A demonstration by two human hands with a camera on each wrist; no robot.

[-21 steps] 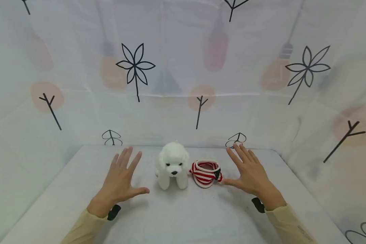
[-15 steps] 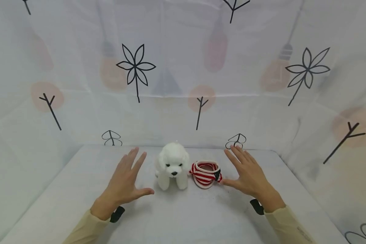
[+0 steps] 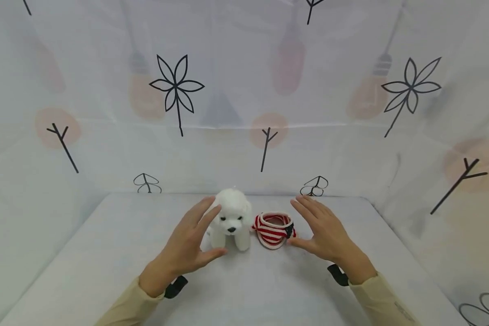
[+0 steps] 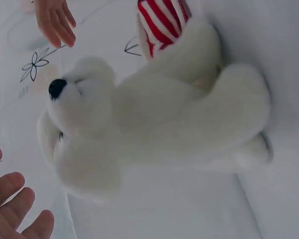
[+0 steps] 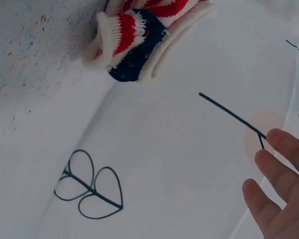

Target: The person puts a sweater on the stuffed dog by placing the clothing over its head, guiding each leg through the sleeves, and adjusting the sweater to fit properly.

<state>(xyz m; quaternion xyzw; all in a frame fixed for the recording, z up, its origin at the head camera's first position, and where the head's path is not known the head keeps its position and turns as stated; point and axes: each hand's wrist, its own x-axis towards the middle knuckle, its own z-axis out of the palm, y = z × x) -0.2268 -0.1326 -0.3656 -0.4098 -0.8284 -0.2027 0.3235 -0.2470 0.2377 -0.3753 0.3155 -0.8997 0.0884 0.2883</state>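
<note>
Hands flank the two things on the white table (image 3: 106,253), and we see our left hand (image 3: 187,249) with fingers straight and spread, thumb out, just at the nine o'clock side of the plush dog (image 3: 231,218); whether it touches the fur we cannot tell. Our right hand (image 3: 323,233) lies equally flat-fingered and relaxed, gripping nothing, its thumb tip just beside the striped knit garment (image 3: 274,228) at that garment's three o'clock.

The dog sits upright mid-table toward twelve o'clock, near the patterned backdrop (image 3: 244,90), its long axis vertical, black nose pointing at six o'clock, straight at us. The red-and-white garment lies against its three o'clock flank.

From the left wrist we get the dog (image 4: 154,119) in profile, the stripes (image 4: 162,22) behind it, and our fingertips (image 4: 15,209) short of its head. The right wrist alone shows the garment's (image 5: 139,35) navy patch and loosely extended fingers (image 5: 274,194).
</note>
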